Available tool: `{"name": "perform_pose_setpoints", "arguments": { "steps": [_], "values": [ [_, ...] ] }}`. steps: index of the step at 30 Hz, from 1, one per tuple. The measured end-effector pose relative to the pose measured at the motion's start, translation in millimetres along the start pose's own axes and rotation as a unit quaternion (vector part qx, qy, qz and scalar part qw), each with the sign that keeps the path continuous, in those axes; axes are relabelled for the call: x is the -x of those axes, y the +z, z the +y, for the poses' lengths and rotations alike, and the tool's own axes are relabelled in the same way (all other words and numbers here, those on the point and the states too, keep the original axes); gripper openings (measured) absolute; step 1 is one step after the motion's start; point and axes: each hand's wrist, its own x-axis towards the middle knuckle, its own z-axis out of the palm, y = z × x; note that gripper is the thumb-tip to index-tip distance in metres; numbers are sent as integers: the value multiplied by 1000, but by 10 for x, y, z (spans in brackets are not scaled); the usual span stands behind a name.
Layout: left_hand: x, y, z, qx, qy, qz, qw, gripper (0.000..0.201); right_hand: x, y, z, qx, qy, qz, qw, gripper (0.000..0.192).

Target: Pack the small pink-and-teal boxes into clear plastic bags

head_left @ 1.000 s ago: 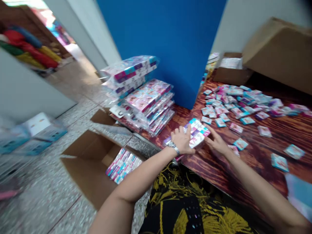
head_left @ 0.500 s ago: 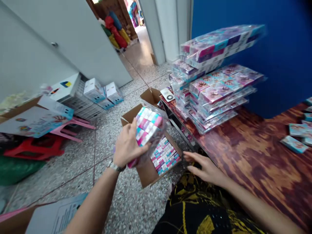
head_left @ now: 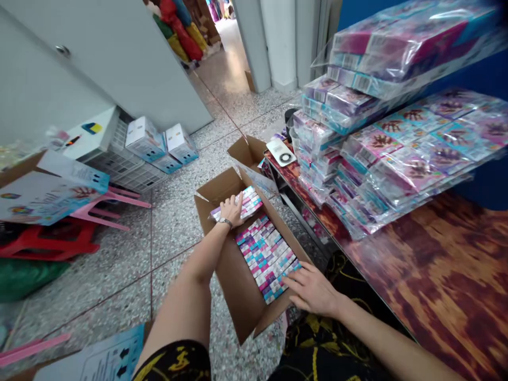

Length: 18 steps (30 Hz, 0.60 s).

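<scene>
Left hand (head_left: 231,210) presses wrapped bundle (head_left: 243,203) into box (head_left: 238,288); seemingly gripped.

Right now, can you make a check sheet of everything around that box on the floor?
Surface: speckled floor; wooden table at right.
Job's things: open cardboard box holding rows of small packs; wrapped bundle at its far end.
Clutter: wrapped stacks on the table; white boxes; red stool.
Hands: left hand on the wrapped bundle; right hand flat on the packs.
Cables: nothing seen.
Surroundings: grey door, blue wall.
</scene>
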Motion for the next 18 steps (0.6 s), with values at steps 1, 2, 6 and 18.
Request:
{"name": "perform_pose_setpoints", "arguments": {
  "steps": [1,2,6,18],
  "values": [
    [-35,79,-28,3,-3,-3,1000,108,5,32,1,-6,3,3,1000,45],
    [-61,165,-48,7,-6,-5,1000,107,6,62,-3,-12,5,3,1000,46],
    [-133,577,-45,30,-32,-13,999,102,-4,140,-27,-31,4,-2,1000,51],
    [-646,1404,-160,171,-29,-133,976,117,-197,187,90,-51,16,17,998,53]
  ]
}}
